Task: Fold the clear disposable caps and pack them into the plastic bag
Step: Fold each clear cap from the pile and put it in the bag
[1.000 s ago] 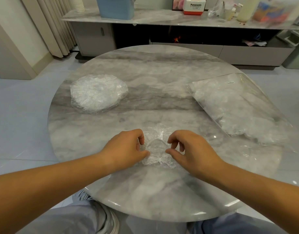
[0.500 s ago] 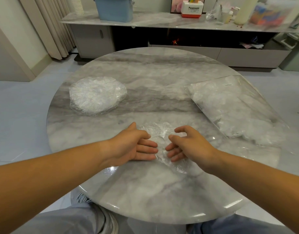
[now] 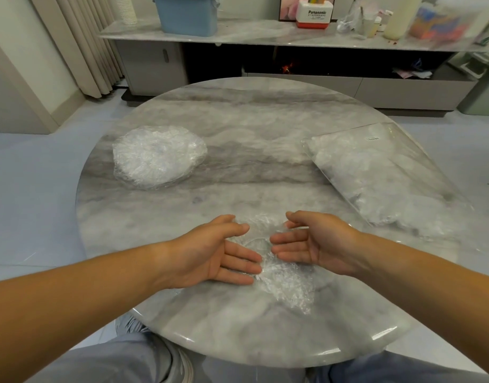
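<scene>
Both hands lie wide, holding nothing: left hand (image 3: 210,252) and right hand (image 3: 315,244) flank the crumpled clear disposable cap (image 3: 282,275). Risk: unpressed, its fold likely springs apart.

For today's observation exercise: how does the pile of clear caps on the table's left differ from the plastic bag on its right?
The pile of caps is round; the plastic bag is rectangular. The bag carries a white label; the pile has none. Both are clear, crinkled and rest on the table.
</scene>
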Demonstrator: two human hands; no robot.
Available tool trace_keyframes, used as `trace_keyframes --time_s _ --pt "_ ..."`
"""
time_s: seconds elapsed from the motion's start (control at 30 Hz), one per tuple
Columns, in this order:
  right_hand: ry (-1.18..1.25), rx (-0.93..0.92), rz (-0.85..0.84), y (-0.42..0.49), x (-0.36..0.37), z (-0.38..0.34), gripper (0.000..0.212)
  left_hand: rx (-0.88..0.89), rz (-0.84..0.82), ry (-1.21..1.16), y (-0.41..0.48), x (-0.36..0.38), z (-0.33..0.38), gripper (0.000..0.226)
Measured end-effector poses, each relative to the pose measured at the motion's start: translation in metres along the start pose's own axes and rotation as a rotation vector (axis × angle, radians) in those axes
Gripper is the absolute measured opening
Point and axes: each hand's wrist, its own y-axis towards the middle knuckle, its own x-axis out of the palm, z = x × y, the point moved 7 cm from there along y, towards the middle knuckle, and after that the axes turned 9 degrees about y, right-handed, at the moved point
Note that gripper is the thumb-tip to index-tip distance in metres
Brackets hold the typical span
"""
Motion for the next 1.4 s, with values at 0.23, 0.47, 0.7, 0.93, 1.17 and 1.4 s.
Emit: trace_keyframes --time_s 0.23,0.47,0.7,0.93,1.17,1.4 --pt "-0.246 -0.188 -0.049 -0.016 0.012 -0.012 0.023 0.020 -0.016 -0.075 -0.004 0.003 0.002 0.060" --pt "-1.112 -0.694 -0.119 -0.040 0.024 0.001 0.025 0.090 0.156 0.215 -0.016 -0.012 0.019 0.042" --pt "-1.514 -0.927 -0.148 -0.047 0.013 0.018 0.044 -0.048 0.150 0.491 -0.013 -0.018 0.002 0.037" --pt "-1.469 -1.225 -0.073 -0.065 0.027 0.005 0.034 -0.049 0.161 0.747 -0.006 -0.020 -0.005 0.031" --pt "-1.740 -1.089 -0.358 -0.053 0.036 0.033 0.058 -0.012 0.128 0.775 -0.004 -0.018 -0.003 0.027" --pt "-1.806 -0.980 -0.344 -0.048 0.022 0.050 0.058 0.123 0.433 0.999 -0.007 -0.044 0.018 0.014"
